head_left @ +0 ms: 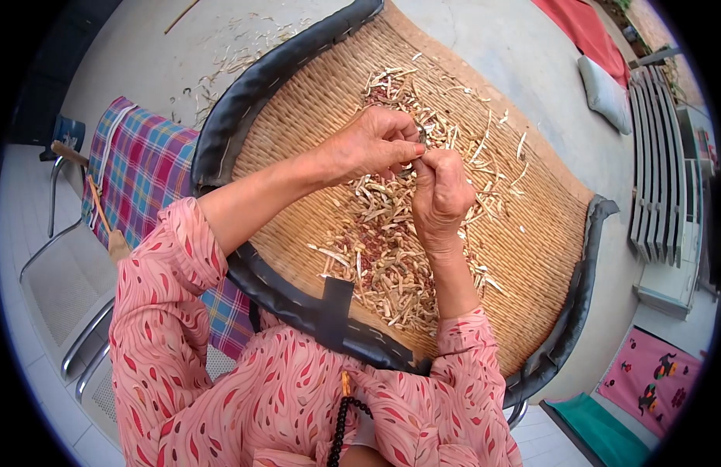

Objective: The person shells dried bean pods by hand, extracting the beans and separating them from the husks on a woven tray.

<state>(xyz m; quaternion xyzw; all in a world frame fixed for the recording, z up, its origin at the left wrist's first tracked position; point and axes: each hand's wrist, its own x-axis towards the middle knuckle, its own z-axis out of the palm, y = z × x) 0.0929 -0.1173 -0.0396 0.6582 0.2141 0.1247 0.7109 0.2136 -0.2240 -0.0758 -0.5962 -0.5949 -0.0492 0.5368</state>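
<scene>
My left hand and my right hand meet above a woven winnowing tray, thumbs and fingertips pinched close together. A small, dark dry bean pod shows between them, mostly hidden by the fingers. Below the hands, a heap of dry pods and husks runs down the middle of the tray. Reddish beans lie mixed in among the pale, curled shells. Black padding, stitched on, wraps the tray's raised rim.
Loose husks are scattered on the floor beyond the tray. To the left stand a metal chair and a plaid cloth. A grey cushion and stacked grey slats are at the right. A pink mat lies lower right.
</scene>
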